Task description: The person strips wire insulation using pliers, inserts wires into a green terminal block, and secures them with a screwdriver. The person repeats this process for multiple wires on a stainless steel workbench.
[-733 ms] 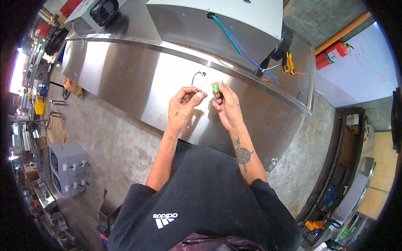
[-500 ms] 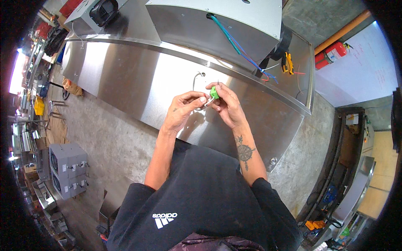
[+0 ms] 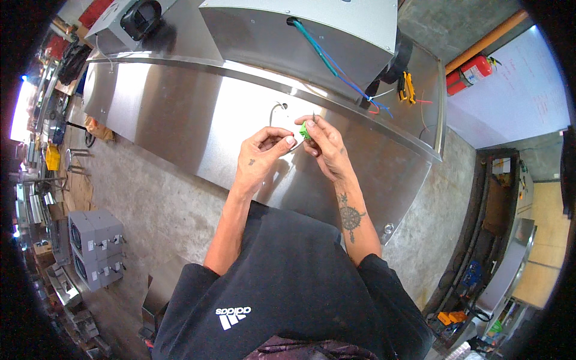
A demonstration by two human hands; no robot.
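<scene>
Since a moment ago our left hand [image 3: 261, 157] has closed in beside the right hand [image 3: 324, 147], whose grip pinches a small green connector [image 3: 306, 130]; our left grip pinches a thin wire [image 3: 277, 114] just left of it, above the steel bench [image 3: 180, 120].

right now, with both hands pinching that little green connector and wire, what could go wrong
The green connector is small and pinched only at the fingertips of the right hand; it could slip and drop to the concrete floor. The thin wire that the left hand feeds looks springy, so it may miss its slot or kink against the steel panel.
</scene>
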